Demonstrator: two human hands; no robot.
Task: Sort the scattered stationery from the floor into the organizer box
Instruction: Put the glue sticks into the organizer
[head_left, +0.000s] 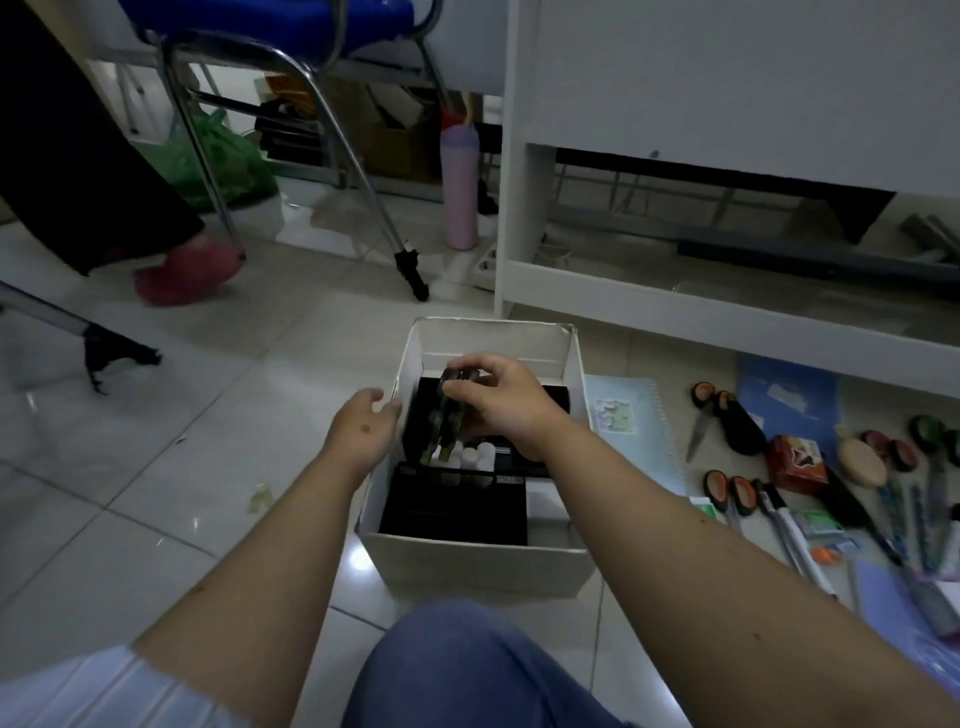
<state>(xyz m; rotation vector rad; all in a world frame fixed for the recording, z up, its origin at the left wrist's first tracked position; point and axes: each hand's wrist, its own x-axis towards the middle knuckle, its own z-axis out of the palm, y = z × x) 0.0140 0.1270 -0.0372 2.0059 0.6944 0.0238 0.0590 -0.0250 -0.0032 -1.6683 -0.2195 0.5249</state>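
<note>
A white organizer box (467, 564) stands on the tiled floor in front of my knee, with black mesh trays (447, 493) and small white bottles (475, 457) inside. My right hand (498, 400) is over the box and grips green-handled scissors (445, 415), blades pointing down into a compartment. My left hand (366, 421) rests against the box's left wall, fingers relaxed. More stationery lies on the floor to the right: orange-handled scissors (727, 491), another pair (704, 415), pens (795, 540) and a red box (797, 462).
A light blue notebook (639, 426) lies beside the box. A white desk frame (675, 306) runs behind it. A chair leg (410, 270), a pink bottle (460, 192) and another person's pink shoe (189, 275) are farther back on the left.
</note>
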